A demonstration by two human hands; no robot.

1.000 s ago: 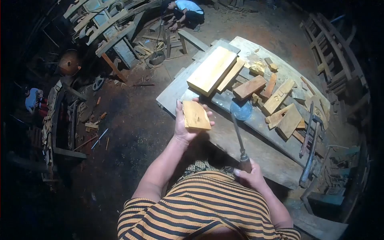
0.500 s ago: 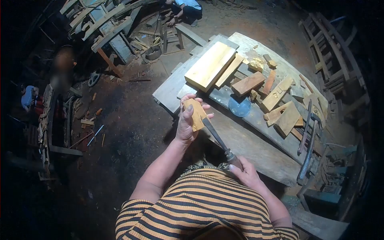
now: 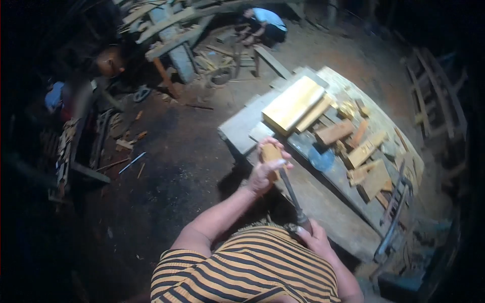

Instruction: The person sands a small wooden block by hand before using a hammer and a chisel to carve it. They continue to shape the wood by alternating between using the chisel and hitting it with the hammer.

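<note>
My left hand (image 3: 267, 169) is wrapped round a small light wood block (image 3: 271, 154), holding it up before my body. A chisel (image 3: 290, 190) with a long dark blade slants from my right hand (image 3: 317, 238) up to that block. Its tip meets the lower right part of the wood, close to my left thumb; exact contact is blurred. The fingers of my right hand close round the handle, low against my striped shirt. Just beyond the left hand stands the workbench (image 3: 242, 122), bearing a thick pale timber block (image 3: 294, 103).
Several wood offcuts (image 3: 371, 149), a blue round lid-like thing (image 3: 322, 159) and a dark long-handled tool (image 3: 391, 227) lie on the bench. One person (image 3: 268, 25) crouches at the back; another (image 3: 54, 96) is at the left. Scrap wood (image 3: 125, 145) litters the floor.
The whole scene has shifted right and down as my head turned. My left hand and block have tilted slightly, with the thumb now across the wood; the chisel stays in my right hand.
</note>
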